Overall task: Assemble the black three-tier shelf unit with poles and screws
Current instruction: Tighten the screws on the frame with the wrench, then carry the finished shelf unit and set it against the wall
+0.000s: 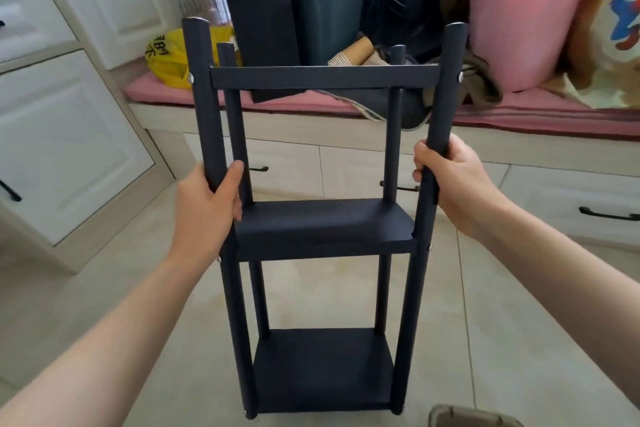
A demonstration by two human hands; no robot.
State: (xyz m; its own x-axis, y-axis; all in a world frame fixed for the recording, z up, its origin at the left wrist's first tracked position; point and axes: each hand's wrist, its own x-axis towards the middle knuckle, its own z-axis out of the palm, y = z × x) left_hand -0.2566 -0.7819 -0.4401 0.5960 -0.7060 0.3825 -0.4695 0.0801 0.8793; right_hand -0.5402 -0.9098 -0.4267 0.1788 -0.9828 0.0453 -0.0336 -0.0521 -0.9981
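- Left hand [207, 198] is curled round the near left pole [202, 97] just above the middle tier [325, 229]. The right hand [450, 180] is clamped the same way on the near right pole [446, 90].
- Held upright between the 2 hands, the black shelf unit [322, 371] is over the tiled floor [502, 340], in front of a pink-cushioned bench [519, 111]. I cannot tell whether its feet touch the floor.
- All 3 tiers sit between 4 poles: top tier [325, 77], middle tier and bottom tier, each looking level.
- Silver screws show where the near poles meet the tiers: 1 at the top left [190, 77], 1 at the top right [460, 76], 1 at the middle right [429, 247] and others lower down. The rear joints are hidden.
- Judged from this, assembly looks essentially finished. What seems left is checking the joints for tightness and setting the unit in place.
- No brand or label shows on the shelf unit.
- On the bench, a yellow bag [166, 55] carries black printed characters, too creased to read, and a bag at the far right [623, 17] shows a red-and-blue cartoon figure with no legible text.
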